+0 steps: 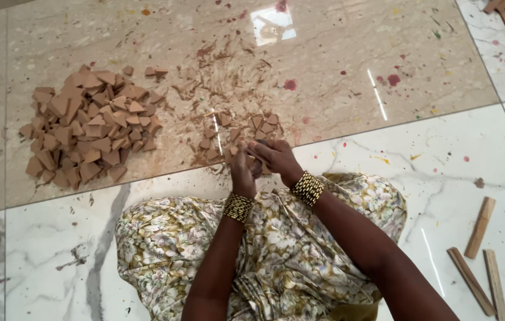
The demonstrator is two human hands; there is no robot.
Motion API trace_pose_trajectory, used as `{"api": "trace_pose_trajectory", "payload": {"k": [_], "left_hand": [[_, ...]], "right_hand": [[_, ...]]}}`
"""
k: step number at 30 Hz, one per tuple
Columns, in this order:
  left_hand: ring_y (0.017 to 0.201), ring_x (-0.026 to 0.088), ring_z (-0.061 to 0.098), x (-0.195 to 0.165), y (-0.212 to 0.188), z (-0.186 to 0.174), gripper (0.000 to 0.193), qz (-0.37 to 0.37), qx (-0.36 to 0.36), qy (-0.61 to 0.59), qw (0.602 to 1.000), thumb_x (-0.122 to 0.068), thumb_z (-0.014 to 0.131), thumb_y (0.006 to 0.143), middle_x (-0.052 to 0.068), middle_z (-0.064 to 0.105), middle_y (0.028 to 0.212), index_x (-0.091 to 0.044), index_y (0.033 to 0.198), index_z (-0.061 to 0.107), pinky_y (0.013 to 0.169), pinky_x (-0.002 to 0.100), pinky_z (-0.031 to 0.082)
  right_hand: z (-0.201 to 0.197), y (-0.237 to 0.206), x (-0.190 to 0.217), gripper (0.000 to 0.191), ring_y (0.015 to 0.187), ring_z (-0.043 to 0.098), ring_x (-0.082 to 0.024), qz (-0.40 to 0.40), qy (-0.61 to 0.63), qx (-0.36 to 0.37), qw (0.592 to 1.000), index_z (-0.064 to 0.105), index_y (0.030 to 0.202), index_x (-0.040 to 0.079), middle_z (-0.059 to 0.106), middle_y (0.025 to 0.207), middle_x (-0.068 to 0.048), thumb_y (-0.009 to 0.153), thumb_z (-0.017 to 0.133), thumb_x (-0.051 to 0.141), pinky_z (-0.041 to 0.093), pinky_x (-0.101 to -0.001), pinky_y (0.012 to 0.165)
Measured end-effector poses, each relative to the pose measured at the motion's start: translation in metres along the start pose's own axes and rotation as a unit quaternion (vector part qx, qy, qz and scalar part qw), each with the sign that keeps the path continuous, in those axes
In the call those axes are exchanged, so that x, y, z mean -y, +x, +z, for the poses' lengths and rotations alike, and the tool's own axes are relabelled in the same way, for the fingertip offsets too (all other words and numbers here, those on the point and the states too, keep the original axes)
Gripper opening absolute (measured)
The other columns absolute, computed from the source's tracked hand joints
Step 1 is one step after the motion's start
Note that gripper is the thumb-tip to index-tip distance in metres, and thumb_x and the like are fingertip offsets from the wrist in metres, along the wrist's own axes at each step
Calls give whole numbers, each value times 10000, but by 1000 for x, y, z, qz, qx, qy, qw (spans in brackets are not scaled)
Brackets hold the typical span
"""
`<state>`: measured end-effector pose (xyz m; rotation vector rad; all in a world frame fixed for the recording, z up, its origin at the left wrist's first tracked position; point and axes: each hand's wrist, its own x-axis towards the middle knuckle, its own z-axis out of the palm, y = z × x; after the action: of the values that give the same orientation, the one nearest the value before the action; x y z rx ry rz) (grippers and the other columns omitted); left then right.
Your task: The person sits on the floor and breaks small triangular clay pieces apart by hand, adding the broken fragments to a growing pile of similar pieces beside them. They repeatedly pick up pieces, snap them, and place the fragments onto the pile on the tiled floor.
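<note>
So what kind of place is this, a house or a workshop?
Probably a home floor used as a craft spot: polished marble floor tiles with paint spatter, a pile of brown triangular pieces, wooden sticks, and both hands working together on one small piece.

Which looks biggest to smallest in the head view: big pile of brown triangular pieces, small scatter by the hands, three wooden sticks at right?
1. Big pile.
2. Small scatter.
3. Wooden sticks: their spread looks close to the scatter's, so the last two are unsure.

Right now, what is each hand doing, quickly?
Left hand: closed around something small; what it is cannot be told.
Right hand: fingers curled, meeting the left hand above the small brown pieces on the floor.
</note>
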<state>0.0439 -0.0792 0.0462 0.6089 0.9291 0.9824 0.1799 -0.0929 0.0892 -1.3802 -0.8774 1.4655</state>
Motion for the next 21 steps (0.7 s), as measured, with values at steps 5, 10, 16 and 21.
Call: {"api": "trace_pose_trajectory", "payload": {"k": [5, 10, 16, 21], "left_hand": [[460, 46, 341, 15, 19, -16, 496, 2, -11, -43, 999, -518, 386, 1180, -63, 403, 612, -150, 850, 423, 383, 210, 262], [485, 103, 480, 17, 25, -34, 365, -47, -54, -38, 997, -493, 421, 1052, -20, 467, 600, -160, 941, 520, 424, 251, 414], [581, 147, 595, -16, 35, -81, 416, -78, -23, -40, 996, -436, 436, 1086, 24, 579, 688, -55, 986, 571, 529, 288, 517], [653, 153, 605, -70, 75, -137, 329, 51, -84, -107, 989, -341, 523, 1107, 55, 639, 833, -16, 1082, 565, 574, 314, 536]], "right_hand": [[1, 7, -13, 279, 615, 545, -32, -36, -13, -28, 999, 698, 1123, 67, 653, 769, 31, 970, 673, 299, 441, -219, 518], [8, 10, -36, 271, 689, 583, -33, -73, -30, 36, 996, 664, 1125, 16, 667, 832, 15, 984, 723, 241, 472, -229, 567], [50, 48, -39, 198, 604, 619, -91, 12, -54, 45, 997, 659, 1061, 30, 698, 762, -32, 960, 700, 196, 471, -257, 510], [138, 104, -14, 176, 732, 606, -59, -109, -56, 95, 988, 670, 1090, 9, 673, 883, -19, 1022, 722, 163, 507, -239, 613]]}}
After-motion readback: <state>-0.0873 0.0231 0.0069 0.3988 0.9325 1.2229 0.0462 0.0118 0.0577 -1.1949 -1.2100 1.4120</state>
